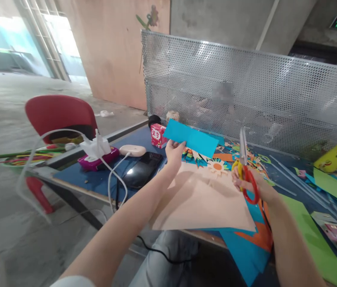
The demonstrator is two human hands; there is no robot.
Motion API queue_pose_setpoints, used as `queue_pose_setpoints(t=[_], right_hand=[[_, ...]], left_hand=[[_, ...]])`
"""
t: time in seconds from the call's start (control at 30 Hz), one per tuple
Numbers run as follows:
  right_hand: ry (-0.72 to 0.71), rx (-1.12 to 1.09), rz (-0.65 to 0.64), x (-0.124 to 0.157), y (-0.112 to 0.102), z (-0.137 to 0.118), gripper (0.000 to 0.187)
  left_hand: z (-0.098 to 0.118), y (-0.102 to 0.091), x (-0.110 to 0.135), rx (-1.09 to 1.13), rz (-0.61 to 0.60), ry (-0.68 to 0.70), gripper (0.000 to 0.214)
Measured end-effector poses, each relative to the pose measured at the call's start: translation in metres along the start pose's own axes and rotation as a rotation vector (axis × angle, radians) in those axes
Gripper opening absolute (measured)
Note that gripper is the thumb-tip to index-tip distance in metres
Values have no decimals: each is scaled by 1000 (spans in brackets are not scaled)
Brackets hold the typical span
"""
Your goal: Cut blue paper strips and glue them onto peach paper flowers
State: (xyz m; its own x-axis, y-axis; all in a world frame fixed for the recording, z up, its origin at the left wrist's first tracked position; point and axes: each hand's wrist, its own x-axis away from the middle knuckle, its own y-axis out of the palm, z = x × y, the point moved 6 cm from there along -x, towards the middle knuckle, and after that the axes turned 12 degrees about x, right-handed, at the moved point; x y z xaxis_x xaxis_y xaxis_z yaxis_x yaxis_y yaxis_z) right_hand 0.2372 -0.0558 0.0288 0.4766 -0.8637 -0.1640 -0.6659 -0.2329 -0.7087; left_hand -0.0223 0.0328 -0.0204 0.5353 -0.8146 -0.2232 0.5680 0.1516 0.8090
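Observation:
My left hand [173, 152] pinches the near corner of a folded turquoise paper strip [192, 138] and holds it up above the table. My right hand [247, 183] grips a pair of scissors [245, 167] with red and yellow handles; the blades point straight up and are shut, a little to the right of the strip. Below both hands lies a large beige paper sheet [200, 197] on the blue table top [96, 179].
Cut paper flowers [218, 165] and coloured scraps lie behind the beige sheet. Green paper [314, 239], blue and orange sheets lie at right. A white charger [95, 146], pink case, black phone [143, 169], small red box [157, 135] sit at left. Red chair [61, 115] beside; perforated metal screen [246, 91] behind.

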Motion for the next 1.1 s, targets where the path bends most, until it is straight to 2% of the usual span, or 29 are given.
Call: queue_pose_setpoints(t=[0.1,0.2,0.3,0.4,0.5,0.63,0.7,0.8,0.97,1.1], right_hand=[[54,-198,82,-10,4,12,35],[197,-202,222,-19,11,25,37],[250,-213,289,-23,21,26,39],[284,-154,316,-21,26,22,39],[268,-98,413,-16,18,16,39],[221,41,544,-12,5,5,35],[198,36,517,-14,6,2,33],[197,-16,472,-16,8,2,34],[250,-8,527,-15,6,11,40],[276,-82,500,-18,11,23,41]], left_hand=[[-5,14,8,72,-121,-124,35],[-7,25,18,77,-215,-219,39],[-13,33,27,56,-290,-305,42],[-18,34,35,28,-291,-360,43],[-24,34,46,-52,-302,-464,42],[-32,38,65,-104,-456,-670,40],[-35,39,71,-82,-493,-768,35],[-40,36,71,-50,-429,-874,27],[-41,32,63,9,-326,-867,24],[-42,37,68,10,-443,-866,22]])
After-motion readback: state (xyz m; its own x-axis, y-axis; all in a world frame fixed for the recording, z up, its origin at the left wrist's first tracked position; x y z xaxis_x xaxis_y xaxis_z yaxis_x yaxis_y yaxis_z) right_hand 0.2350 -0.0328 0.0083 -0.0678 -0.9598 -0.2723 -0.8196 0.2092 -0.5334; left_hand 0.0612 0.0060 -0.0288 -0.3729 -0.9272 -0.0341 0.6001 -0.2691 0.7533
